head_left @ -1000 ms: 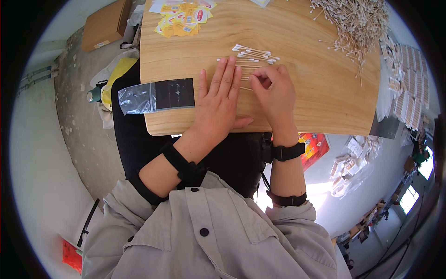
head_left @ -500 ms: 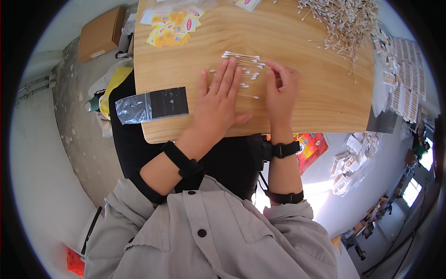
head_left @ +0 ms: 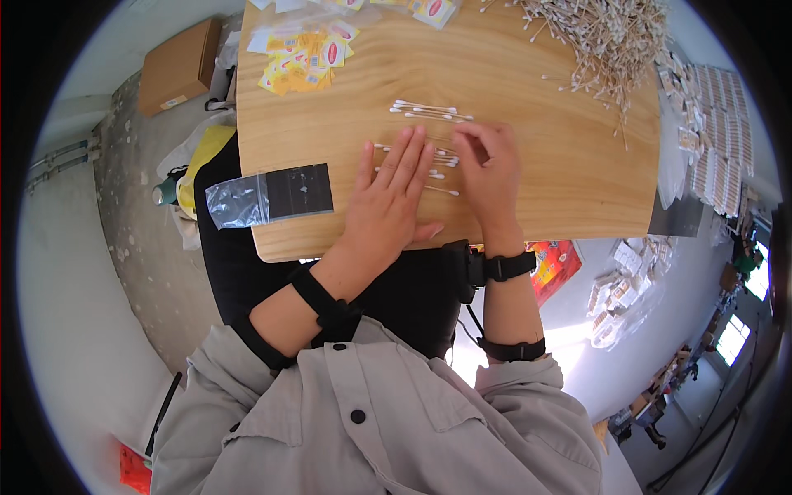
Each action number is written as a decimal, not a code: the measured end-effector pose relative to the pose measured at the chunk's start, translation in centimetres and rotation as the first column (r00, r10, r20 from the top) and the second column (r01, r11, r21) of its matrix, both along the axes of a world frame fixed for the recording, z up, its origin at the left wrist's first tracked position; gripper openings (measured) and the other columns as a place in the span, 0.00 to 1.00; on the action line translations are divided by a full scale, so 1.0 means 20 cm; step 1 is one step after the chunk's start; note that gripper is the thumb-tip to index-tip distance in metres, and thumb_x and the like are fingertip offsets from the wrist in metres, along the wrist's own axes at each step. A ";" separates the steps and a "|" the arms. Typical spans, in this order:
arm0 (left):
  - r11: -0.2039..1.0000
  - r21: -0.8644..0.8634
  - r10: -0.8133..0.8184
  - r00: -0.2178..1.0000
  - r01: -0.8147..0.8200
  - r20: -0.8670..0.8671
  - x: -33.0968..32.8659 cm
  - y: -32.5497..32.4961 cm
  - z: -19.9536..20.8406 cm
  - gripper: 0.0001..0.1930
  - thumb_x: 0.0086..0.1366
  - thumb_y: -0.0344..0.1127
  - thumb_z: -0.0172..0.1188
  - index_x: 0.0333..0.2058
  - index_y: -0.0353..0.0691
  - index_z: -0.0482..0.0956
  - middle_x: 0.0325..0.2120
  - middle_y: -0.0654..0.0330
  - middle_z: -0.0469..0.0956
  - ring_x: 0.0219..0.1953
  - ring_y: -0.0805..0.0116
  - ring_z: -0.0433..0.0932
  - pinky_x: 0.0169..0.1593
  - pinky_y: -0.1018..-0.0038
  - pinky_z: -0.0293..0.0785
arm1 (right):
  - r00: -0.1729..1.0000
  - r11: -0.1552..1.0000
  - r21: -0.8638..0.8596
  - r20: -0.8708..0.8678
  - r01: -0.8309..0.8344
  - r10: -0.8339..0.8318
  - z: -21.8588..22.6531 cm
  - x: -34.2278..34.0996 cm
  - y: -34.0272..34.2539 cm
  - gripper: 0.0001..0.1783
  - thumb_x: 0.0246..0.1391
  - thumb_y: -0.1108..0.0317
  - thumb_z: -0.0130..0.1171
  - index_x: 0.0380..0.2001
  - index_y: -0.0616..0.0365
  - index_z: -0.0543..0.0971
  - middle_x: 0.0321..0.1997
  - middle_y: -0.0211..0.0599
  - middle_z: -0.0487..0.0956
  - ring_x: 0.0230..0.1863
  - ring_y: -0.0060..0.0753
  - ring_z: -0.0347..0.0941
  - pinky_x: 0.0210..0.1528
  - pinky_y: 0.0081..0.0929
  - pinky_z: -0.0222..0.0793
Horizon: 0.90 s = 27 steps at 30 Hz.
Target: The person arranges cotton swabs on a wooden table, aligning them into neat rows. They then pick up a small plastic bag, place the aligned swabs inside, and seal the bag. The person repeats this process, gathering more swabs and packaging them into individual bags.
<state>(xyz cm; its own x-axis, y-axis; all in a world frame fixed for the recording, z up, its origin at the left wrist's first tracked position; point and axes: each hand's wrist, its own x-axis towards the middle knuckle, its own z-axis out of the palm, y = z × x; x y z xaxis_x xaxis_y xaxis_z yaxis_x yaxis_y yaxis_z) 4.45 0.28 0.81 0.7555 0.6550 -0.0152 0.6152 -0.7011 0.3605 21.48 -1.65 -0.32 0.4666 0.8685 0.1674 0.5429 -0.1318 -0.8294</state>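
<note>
- Compared with half a second ago, the left hand [head_left: 381, 198] sits nearer the person's body, and bare tabletop shows between its fingertips and a small group of swabs [head_left: 431, 110] just beyond them; the swabs now seem parted into two groups.
- The left hand lies flat and palm down, its long fingers close together, little finger apart, thumb stretched toward the right hand [head_left: 492, 169].
- Beneath those fingers, white-tipped cotton swabs with thin, pale wooden sticks [head_left: 442, 190] lie roughly crosswise, padded ends showing on both sides.
- The right hand is narrow, thumb and forefinger curled toward each other beside the swabs' right ends; whether it pinches one cannot be told.
- Under both hands spreads the smooth, pale, wood-grained table [head_left: 569, 165].
- Left of the left hand lies a flat bag of glossy, crinkled clear plastic with a dark panel [head_left: 301, 190].
- Beyond it, flat yellow-and-white printed packets [head_left: 305, 62] overlap loosely.
- Beyond the right hand, farther right, is a bristling, tangled heap of loose swabs [head_left: 602, 49].
</note>
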 end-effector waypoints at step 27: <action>0.995 0.093 0.047 0.999 -0.045 -0.021 0.03 0.21 -0.01 0.58 0.46 0.65 0.66 0.69 0.37 0.53 0.71 0.56 0.51 0.73 0.61 0.50 0.71 0.46 0.41 | 0.996 0.995 -0.096 0.091 0.015 -0.007 0.02 0.03 0.14 0.05 0.52 0.68 0.66 0.33 0.54 0.83 0.33 0.33 0.76 0.32 0.30 0.77 0.36 0.27 0.73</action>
<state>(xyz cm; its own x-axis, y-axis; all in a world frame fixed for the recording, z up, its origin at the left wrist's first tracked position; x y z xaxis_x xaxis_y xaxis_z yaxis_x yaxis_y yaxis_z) 4.97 4.43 0.64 0.7246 0.6885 0.0304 0.6549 -0.7016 0.2807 22.13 1.20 0.02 0.4630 0.8775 0.1252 0.6129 -0.2149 -0.7604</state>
